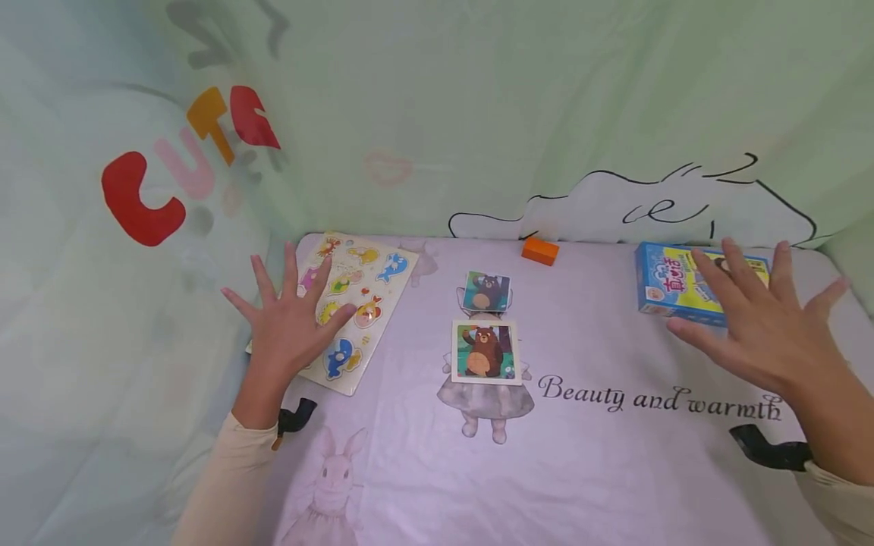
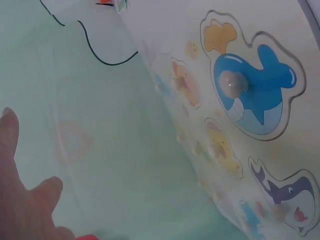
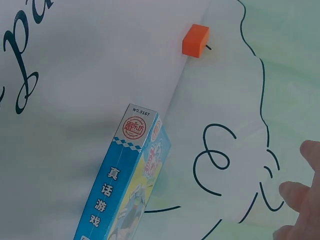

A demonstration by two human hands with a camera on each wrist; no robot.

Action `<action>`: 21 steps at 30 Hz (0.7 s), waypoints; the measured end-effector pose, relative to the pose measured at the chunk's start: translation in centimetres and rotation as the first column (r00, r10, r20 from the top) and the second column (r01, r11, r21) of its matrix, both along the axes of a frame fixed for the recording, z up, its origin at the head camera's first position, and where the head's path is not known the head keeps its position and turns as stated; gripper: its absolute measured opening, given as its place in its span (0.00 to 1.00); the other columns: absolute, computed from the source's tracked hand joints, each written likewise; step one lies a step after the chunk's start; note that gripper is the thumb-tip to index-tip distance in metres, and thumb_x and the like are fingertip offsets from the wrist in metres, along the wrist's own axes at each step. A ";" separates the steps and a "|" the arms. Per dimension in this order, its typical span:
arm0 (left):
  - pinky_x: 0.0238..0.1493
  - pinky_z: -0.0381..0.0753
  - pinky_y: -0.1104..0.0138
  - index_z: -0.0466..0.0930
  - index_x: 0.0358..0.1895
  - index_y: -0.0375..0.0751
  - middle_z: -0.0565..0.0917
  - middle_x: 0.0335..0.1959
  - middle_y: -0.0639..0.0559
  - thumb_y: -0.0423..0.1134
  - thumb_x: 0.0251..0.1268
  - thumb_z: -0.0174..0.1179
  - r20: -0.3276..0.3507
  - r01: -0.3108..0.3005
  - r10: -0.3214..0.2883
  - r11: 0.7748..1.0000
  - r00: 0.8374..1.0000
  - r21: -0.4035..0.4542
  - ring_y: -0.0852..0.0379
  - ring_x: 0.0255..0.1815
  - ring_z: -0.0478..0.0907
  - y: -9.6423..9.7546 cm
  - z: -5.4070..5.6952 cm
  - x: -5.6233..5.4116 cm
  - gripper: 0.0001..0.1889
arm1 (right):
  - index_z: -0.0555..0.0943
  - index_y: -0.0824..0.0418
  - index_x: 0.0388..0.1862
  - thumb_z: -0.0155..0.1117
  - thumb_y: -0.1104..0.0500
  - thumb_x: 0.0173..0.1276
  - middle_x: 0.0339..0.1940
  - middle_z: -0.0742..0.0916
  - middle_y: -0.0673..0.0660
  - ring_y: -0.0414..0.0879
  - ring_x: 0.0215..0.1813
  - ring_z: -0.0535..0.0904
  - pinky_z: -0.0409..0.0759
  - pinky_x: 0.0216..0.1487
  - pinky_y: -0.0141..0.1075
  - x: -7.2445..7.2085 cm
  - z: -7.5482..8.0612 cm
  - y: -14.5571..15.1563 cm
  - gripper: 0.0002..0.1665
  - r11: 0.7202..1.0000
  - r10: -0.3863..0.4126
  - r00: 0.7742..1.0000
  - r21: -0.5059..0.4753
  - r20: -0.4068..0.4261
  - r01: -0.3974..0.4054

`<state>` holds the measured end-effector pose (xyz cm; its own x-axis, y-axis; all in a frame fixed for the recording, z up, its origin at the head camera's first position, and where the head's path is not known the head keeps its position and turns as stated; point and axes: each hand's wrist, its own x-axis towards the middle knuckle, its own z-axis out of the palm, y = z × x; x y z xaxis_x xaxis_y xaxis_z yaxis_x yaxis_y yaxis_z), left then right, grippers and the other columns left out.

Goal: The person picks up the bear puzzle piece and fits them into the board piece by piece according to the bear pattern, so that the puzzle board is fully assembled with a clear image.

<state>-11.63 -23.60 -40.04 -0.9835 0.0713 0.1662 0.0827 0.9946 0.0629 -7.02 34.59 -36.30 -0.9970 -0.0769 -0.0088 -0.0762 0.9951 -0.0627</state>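
My left hand [image 1: 283,326] is spread wide, fingers straight, and overlaps the left side of a sea-animal knob puzzle board [image 1: 372,334] in the head view. Up close in the left wrist view, a blue whale piece [image 2: 265,85] carries a round wooden knob. My right hand [image 1: 771,326], its fingers also fanned out, overlaps a blue and yellow card game box [image 1: 655,277]. Neither hand holds anything. Between them lies a framed bear picture [image 1: 485,353], and just behind it a smaller, frameless bear picture [image 1: 487,292].
An orange block [image 1: 540,251] lies at the back, near the green curtain [image 1: 410,114]. The table cloth [image 1: 601,478] is pale, with printed figures and lettering. Another hanging sheet, with coloured letters [image 1: 143,201], borders the left side.
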 end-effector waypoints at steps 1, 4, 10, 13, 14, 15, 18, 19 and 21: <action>0.59 0.18 0.19 0.46 0.82 0.68 0.23 0.84 0.50 0.83 0.62 0.33 -0.005 -0.005 0.005 1.000 1.000 -0.004 0.25 0.81 0.21 -0.1 0.0 0.1 0.47 | 0.34 0.45 0.85 0.49 0.24 0.69 0.84 0.34 0.62 0.70 0.77 0.12 0.16 0.55 0.83 0.0 0.0 0.1 0.59 1.000 -0.006 1.000 0.002 0.005 0.006; 0.59 0.17 0.20 0.45 0.82 0.69 0.23 0.84 0.50 0.83 0.62 0.34 -0.016 -0.013 0.013 1.000 1.000 -0.005 0.24 0.81 0.22 -0.1 0.1 0.2 0.47 | 0.32 0.45 0.85 0.49 0.23 0.67 0.83 0.30 0.60 0.69 0.76 0.09 0.15 0.52 0.84 -0.1 -0.1 0.4 0.61 1.000 -0.026 1.000 0.011 0.011 0.026; 0.58 0.16 0.20 0.47 0.82 0.67 0.22 0.84 0.50 0.84 0.61 0.34 0.002 -0.007 0.007 1.000 1.000 -0.004 0.24 0.81 0.21 -0.1 0.2 0.3 0.48 | 0.30 0.45 0.84 0.48 0.22 0.67 0.82 0.27 0.59 0.67 0.74 0.07 0.12 0.51 0.82 -0.1 -0.3 0.8 0.62 0.999 -0.041 0.999 0.004 0.014 0.041; 0.58 0.15 0.20 0.48 0.82 0.67 0.21 0.83 0.50 0.84 0.61 0.33 0.012 -0.007 0.007 1.000 1.000 -0.007 0.24 0.81 0.21 -0.2 0.1 0.3 0.48 | 0.30 0.45 0.84 0.48 0.22 0.67 0.82 0.27 0.58 0.66 0.74 0.06 0.10 0.50 0.81 0.0 -0.4 0.8 0.62 0.999 -0.041 0.999 -0.003 0.018 0.041; 0.58 0.15 0.20 0.48 0.82 0.67 0.21 0.83 0.50 0.84 0.60 0.33 0.012 -0.008 0.008 1.000 1.000 -0.008 0.24 0.81 0.21 -0.2 0.1 0.3 0.49 | 0.30 0.46 0.84 0.48 0.22 0.68 0.82 0.27 0.58 0.66 0.74 0.06 0.10 0.50 0.81 0.0 -0.4 0.8 0.62 0.999 -0.041 0.999 -0.001 0.020 0.041; 0.58 0.15 0.20 0.48 0.82 0.67 0.21 0.83 0.50 0.84 0.60 0.34 0.010 -0.008 0.008 1.000 1.000 -0.006 0.24 0.81 0.21 -0.2 0.1 0.3 0.49 | 0.30 0.46 0.84 0.48 0.22 0.67 0.82 0.27 0.58 0.65 0.74 0.06 0.10 0.50 0.81 -0.1 -0.4 0.9 0.62 0.999 -0.042 0.999 0.000 0.020 0.042; 0.58 0.15 0.20 0.49 0.82 0.66 0.22 0.83 0.50 0.84 0.60 0.34 0.004 -0.009 0.009 1.000 1.000 -0.003 0.24 0.81 0.20 -0.2 0.1 0.3 0.49 | 0.31 0.46 0.84 0.48 0.21 0.67 0.82 0.26 0.58 0.64 0.74 0.06 0.10 0.51 0.81 -0.1 -0.3 0.9 0.63 0.999 -0.050 0.999 0.003 0.018 0.050; 0.58 0.14 0.20 0.49 0.82 0.66 0.22 0.84 0.49 0.84 0.60 0.34 0.003 -0.009 0.009 1.000 1.000 -0.002 0.24 0.81 0.20 -0.2 0.1 0.3 0.49 | 0.31 0.47 0.84 0.48 0.21 0.67 0.81 0.26 0.58 0.64 0.74 0.06 0.10 0.51 0.81 -0.1 -0.3 0.9 0.63 0.999 -0.054 0.998 0.003 0.017 0.054; 0.58 0.14 0.20 0.49 0.82 0.66 0.22 0.84 0.49 0.84 0.60 0.35 0.002 -0.009 0.009 1.000 1.000 0.001 0.25 0.81 0.19 -0.2 0.1 0.3 0.49 | 0.31 0.48 0.84 0.47 0.21 0.66 0.81 0.26 0.58 0.64 0.74 0.06 0.12 0.52 0.82 -0.2 -0.3 0.9 0.63 0.998 -0.061 0.998 0.007 0.018 0.061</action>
<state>-11.37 -23.81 -39.93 -0.9844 0.0625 0.1645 0.0738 0.9952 0.0636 -7.21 35.53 -36.58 -0.9995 -0.0159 -0.0271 -0.0144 0.9983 -0.0566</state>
